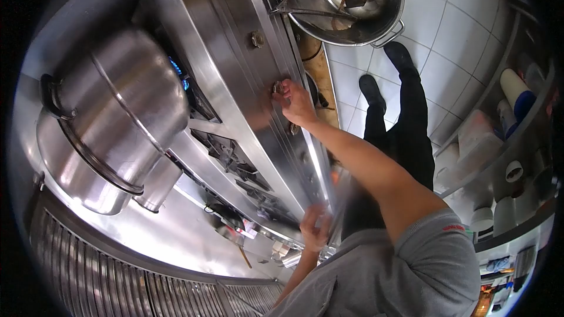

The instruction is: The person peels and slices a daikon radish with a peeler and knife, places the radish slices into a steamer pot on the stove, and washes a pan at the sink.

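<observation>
My right hand (294, 103) reaches to the front panel of a steel stove (235, 82), its fingers pinched around a burner knob (278, 88). Other knobs sit along the same panel, one of them a knob (257, 39) farther up the picture. Nearer my body, my left hand (314, 229) hovers by the lower end of the panel; motion blurs its fingers, so whether it holds anything is unclear. A blue flame (180, 73) burns beside the large steel pot (120, 123) on the stove.
A wide steel pot (385, 32) holding long-handled utensils stands near the tiled floor (464, 29). Bare burner grates (226, 155) lie along the stove. Shelves with bottles (517, 94) and cups line the right side. A ribbed metal hood (117, 264) runs along the bottom left.
</observation>
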A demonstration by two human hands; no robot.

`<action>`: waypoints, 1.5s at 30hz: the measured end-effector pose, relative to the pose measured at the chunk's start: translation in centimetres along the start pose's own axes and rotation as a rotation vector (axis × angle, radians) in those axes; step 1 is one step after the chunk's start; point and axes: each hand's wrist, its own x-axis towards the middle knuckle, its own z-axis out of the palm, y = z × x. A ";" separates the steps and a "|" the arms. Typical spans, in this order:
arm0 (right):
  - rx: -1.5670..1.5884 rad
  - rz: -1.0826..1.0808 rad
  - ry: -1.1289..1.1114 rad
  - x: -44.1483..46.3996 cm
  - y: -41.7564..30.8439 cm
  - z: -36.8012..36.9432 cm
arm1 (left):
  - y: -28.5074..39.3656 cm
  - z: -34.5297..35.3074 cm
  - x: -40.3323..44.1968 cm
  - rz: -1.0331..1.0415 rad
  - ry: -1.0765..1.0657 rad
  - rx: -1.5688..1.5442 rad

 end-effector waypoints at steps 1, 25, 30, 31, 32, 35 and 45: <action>-0.002 0.006 -0.005 0.0 0.3 0.2 | -0.1 0.1 -0.1 -0.008 0.000 -0.001; -0.242 -0.019 -0.272 0.1 0.7 -3.4 | -1.6 2.3 -1.8 -0.042 0.113 -0.121; -1.041 -0.335 -0.643 1.2 9.9 -15.8 | -6.4 3.6 -6.0 -0.201 0.022 -0.163; -1.141 -0.282 -0.644 1.0 11.7 -20.0 | -8.3 4.6 -7.5 -0.233 0.063 -0.180; -1.526 -0.221 -0.946 3.1 16.3 -25.2 | -9.6 5.5 -8.7 -0.300 0.123 -0.243; -1.820 0.149 -0.904 2.2 12.4 -33.7 | -13.8 9.1 -12.6 -0.430 0.270 -0.395; -2.545 -0.350 -1.306 0.5 5.8 -27.8 | -27.3 34.8 -27.2 -0.895 0.508 -0.819</action>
